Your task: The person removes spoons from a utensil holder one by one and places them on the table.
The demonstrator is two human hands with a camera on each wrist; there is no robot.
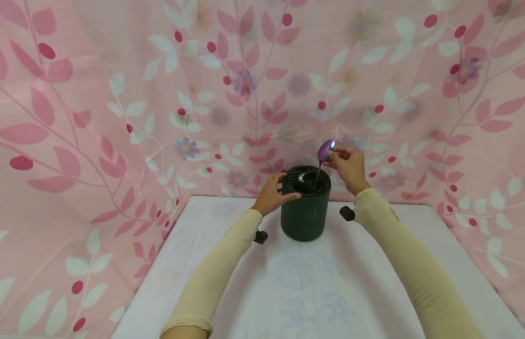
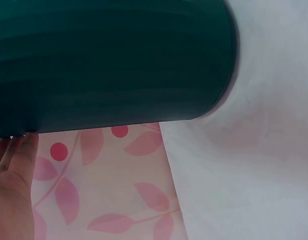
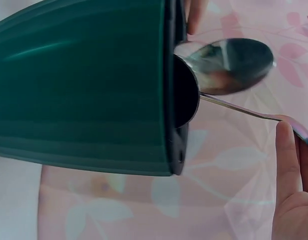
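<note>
A dark green cylindrical utensil holder (image 1: pixel 305 219) with a black slotted top stands upright on the white-covered table. My left hand (image 1: pixel 270 194) holds its upper left side, thumb at the front of the rim and fingers further back. Above the right part of the rim, my right hand (image 1: pixel 349 167) pinches a purple, iridescent spoon (image 1: pixel 325 150) by its bowl. That spoon's thin handle slants down into the holder, where its lower end is hidden. A silver spoon (image 3: pixel 234 65) sticks out bowl up beside it, with a dark rounded shape (image 3: pixel 185 95) at the opening.
A white cloth (image 1: pixel 288 292) covers the table. Pink curtain fabric (image 1: pixel 254 94) with leaves and flowers hangs close behind the holder and along both sides. Small black pieces, at the left wrist (image 1: pixel 260 237) and the right wrist (image 1: pixel 347 213), jut out near the holder.
</note>
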